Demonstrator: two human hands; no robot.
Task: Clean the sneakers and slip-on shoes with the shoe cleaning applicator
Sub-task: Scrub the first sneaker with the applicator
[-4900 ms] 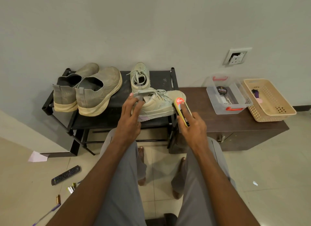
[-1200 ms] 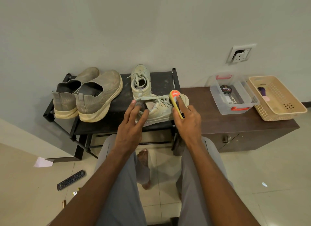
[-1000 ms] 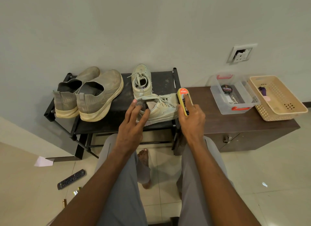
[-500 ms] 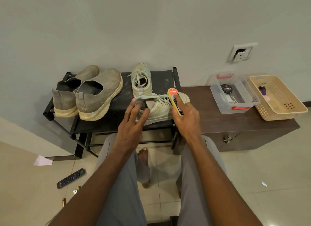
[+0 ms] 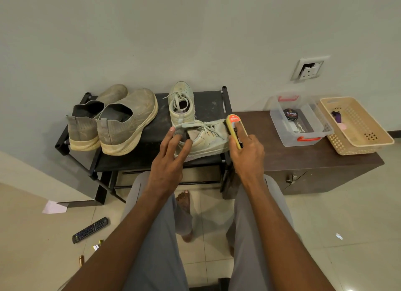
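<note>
My right hand point(image 5: 246, 148) has swung the applicator point(image 5: 234, 128) back out to the toe of the near sneaker point(image 5: 206, 139); half a second ago it sat further in, over the laces. So I judge I am stroking back and forth along this shoe, and the work on it is still under way. My fingers are wrapped round the applicator, forefinger laid along its back. My left hand point(image 5: 169, 160) steadies the sneaker at its heel collar, thumb and fingers pinching the rim, as it did a second ago.

The sneaker lies on its side on the black rack point(image 5: 206, 97), toe at the rack's right edge. The other sneaker point(image 5: 181, 103) stands just behind it, touching or nearly so. The slip-ons point(image 5: 112, 119) stand together at the left, looking dusty, probably not yet cleaned. On the bench point(image 5: 260, 152) to the right sit a clear box point(image 5: 303, 136) with a polish tin point(image 5: 290, 114) and a basket point(image 5: 358, 143). A remote point(image 5: 90, 230) lies on the floor. Nothing blocks my strokes, though the rack post point(image 5: 225, 108) stands close to the toe.
</note>
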